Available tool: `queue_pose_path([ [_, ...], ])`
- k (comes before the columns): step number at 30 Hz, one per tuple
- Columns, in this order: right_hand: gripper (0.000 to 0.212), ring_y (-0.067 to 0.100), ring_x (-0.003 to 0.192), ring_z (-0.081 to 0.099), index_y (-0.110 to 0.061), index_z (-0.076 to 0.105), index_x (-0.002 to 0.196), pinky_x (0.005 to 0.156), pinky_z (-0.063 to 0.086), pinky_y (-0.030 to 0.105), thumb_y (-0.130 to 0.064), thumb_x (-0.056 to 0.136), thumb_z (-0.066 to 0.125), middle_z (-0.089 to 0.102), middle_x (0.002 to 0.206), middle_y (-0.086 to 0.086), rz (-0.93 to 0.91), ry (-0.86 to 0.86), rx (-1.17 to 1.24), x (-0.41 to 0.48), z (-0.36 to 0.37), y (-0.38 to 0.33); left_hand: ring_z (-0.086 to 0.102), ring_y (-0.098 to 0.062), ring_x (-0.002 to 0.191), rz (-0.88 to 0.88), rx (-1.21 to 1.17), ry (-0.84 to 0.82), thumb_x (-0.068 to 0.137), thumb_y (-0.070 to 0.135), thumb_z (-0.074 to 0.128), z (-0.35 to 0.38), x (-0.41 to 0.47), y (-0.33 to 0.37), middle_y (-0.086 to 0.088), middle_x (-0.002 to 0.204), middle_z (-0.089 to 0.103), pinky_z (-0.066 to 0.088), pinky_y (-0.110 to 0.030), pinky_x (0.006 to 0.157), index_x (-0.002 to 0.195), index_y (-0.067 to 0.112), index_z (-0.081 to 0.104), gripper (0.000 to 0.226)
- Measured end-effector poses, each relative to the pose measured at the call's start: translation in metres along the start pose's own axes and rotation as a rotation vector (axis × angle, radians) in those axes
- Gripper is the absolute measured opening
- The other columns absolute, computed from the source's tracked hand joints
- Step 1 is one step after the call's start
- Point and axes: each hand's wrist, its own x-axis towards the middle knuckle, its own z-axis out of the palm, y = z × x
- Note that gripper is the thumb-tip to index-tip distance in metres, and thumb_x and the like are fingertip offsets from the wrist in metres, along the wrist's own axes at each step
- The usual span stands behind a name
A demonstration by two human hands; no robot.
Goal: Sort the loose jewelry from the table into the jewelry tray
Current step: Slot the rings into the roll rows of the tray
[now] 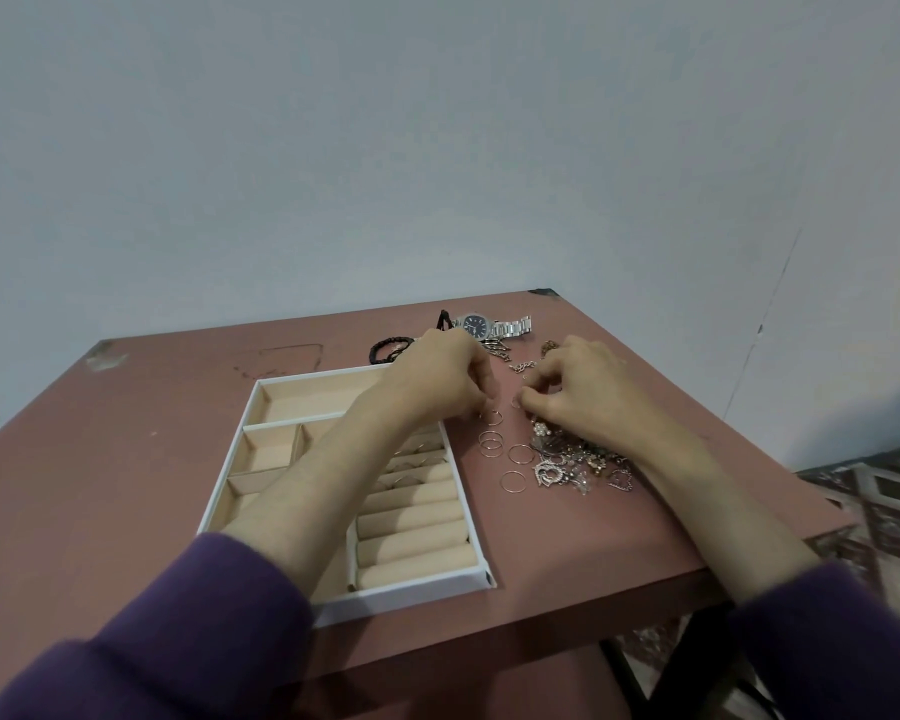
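on my feed the table [126,433] runs bare from its left edge to the jewelry tray [411,597], so there is open room on that side. the tray's front wall sits near the table's front edge. the left forearm crosses over its compartments, and a few thin bands sit in the upper roll slots. a black bracelet [385,348] lies just past the tray's far right corner. the left hand [440,376] hangs just beyond the tray's right wall, fingers curled down narrow, tips at the farthest of the loose rings [491,443]. i cannot tell whether it grips one. the rings lie on the table between the tray and a pile of charms [572,459]. a watch [481,324] lies near the far edge. the right hand [578,392] sits over the pile's far side, fingertips drawn together near a short chain [523,365]. i cannot tell what it holds. bare table continues to the right edge.
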Motion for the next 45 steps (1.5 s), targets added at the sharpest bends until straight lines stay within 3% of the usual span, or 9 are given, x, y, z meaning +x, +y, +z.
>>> queue_pose_path([
  [6, 0.012, 0.015, 0.082, 0.049, -0.023, 0.073, 0.084, 0.078, 0.041, 0.031, -0.027, 0.079, 0.063, 0.046, 0.061, -0.016, -0.003, 0.031, 0.024, 0.004, 0.004, 0.005, 0.065, -0.018, 0.083, -0.006, -0.054, 0.095, 0.071, 0.013, 0.075, -0.002, -0.001, 0.000, -0.001, 0.070, 0.065, 0.051, -0.029, 0.079, 0.076, 0.015, 0.069, 0.008],
  [11, 0.017, 0.010, 0.084, 0.041, -0.032, 0.073, 0.084, 0.073, 0.028, 0.027, -0.046, 0.075, 0.068, 0.046, 0.064, -0.015, -0.029, -0.043, -0.052, 0.003, 0.003, 0.007, 0.065, -0.016, 0.084, -0.006, -0.067, 0.141, 0.071, 0.016, 0.076, -0.006, -0.005, 0.000, -0.002, 0.074, 0.067, 0.052, -0.032, 0.082, 0.081, 0.014, 0.072, 0.011],
  [21, 0.007, 0.003, 0.071, 0.045, -0.025, 0.073, 0.077, 0.073, 0.037, 0.023, -0.028, 0.072, 0.076, 0.053, 0.062, -0.014, 0.001, -0.015, 0.101, 0.006, 0.004, 0.006, 0.065, -0.015, 0.079, 0.015, -0.065, 0.179, 0.071, 0.018, 0.076, -0.008, -0.009, -0.002, 0.001, 0.069, 0.066, 0.052, -0.034, 0.082, 0.080, 0.015, 0.072, 0.010],
  [25, 0.004, -0.004, 0.060, 0.050, -0.017, 0.074, 0.076, 0.060, 0.035, 0.004, -0.019, 0.072, 0.076, 0.054, 0.058, -0.012, 0.021, 0.034, 0.231, 0.003, -0.001, 0.001, 0.060, -0.006, 0.066, 0.025, -0.064, 0.205, 0.073, 0.018, 0.073, -0.013, -0.019, -0.006, 0.006, 0.064, 0.063, 0.048, -0.017, 0.070, 0.078, 0.016, 0.072, 0.005],
  [28, 0.009, 0.000, 0.055, 0.054, -0.019, 0.070, 0.068, 0.056, 0.038, 0.003, -0.014, 0.072, 0.076, 0.058, 0.059, -0.011, 0.010, 0.052, 0.327, 0.000, -0.003, -0.005, 0.052, 0.005, 0.055, 0.030, -0.066, 0.252, 0.074, 0.019, 0.072, -0.021, -0.040, -0.012, 0.014, 0.060, 0.060, 0.036, -0.004, 0.054, 0.075, 0.020, 0.071, 0.002],
  [31, 0.015, 0.003, 0.058, 0.060, -0.019, 0.066, 0.065, 0.057, 0.045, 0.013, -0.011, 0.073, 0.075, 0.066, 0.064, -0.005, -0.008, 0.075, 0.395, -0.005, -0.003, -0.011, 0.056, -0.006, 0.059, 0.006, -0.080, 0.318, 0.075, 0.019, 0.071, -0.026, -0.071, -0.020, 0.016, 0.058, 0.058, 0.036, -0.002, 0.056, 0.074, 0.022, 0.072, 0.003],
  [33, 0.014, 0.001, 0.058, 0.057, -0.017, 0.066, 0.064, 0.056, 0.042, 0.011, -0.009, 0.073, 0.074, 0.064, 0.063, -0.009, -0.045, 0.103, 0.422, -0.010, -0.003, -0.021, 0.057, -0.001, 0.070, -0.018, -0.107, 0.382, 0.075, 0.020, 0.072, -0.028, -0.092, -0.026, 0.016, 0.058, 0.060, 0.036, -0.002, 0.056, 0.071, 0.023, 0.072, 0.005],
  [36, 0.024, -0.005, 0.061, 0.052, -0.021, 0.060, 0.059, 0.058, 0.036, 0.007, -0.004, 0.072, 0.071, 0.059, 0.060, -0.019, -0.138, 0.102, 0.482, -0.025, 0.001, -0.044, 0.053, 0.009, 0.064, -0.016, -0.148, 0.469, 0.074, 0.016, 0.073, -0.025, -0.116, -0.034, 0.015, 0.056, 0.061, 0.035, -0.002, 0.057, 0.071, 0.024, 0.072, 0.008],
  [45, 0.008, -0.004, 0.073, 0.046, -0.010, 0.061, 0.063, 0.069, 0.034, 0.007, -0.008, 0.068, 0.068, 0.051, 0.067, -0.018, -0.405, 0.129, 0.391, -0.040, 0.019, -0.062, 0.044, 0.009, 0.064, 0.053, -0.035, 0.677, 0.066, 0.024, 0.067, -0.015, -0.143, -0.040, 0.030, 0.054, 0.041, 0.034, -0.004, 0.056, 0.068, 0.021, 0.070, 0.005],
])
